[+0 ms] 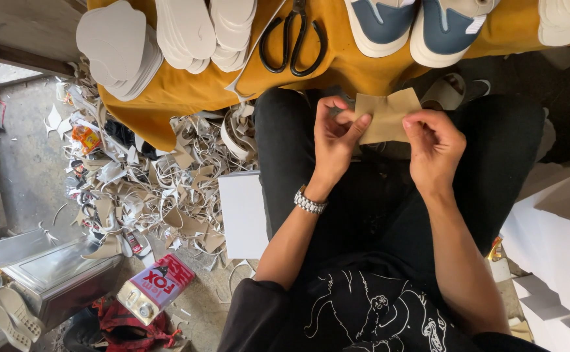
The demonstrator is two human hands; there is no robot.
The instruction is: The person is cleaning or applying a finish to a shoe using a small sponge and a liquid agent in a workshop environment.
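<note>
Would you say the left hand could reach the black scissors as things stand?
Probably yes: the scissors lie uncovered on the yellow cloth just beyond the left hand. But that hand is pinching the tan piece and would have to let go first.

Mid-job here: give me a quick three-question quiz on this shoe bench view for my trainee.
1. True or false: both hands grip the tan piece.
2. What lies on the yellow cloth between the white insole stacks and the blue and white shoes? A) black scissors B) a hammer C) a brush
3. Which wrist wears the metal watch?

Key:
1. True: the left hand pinches its left edge, the right hand its right edge, above the lap.
2. A, the black scissors.
3. The left wrist.
</note>
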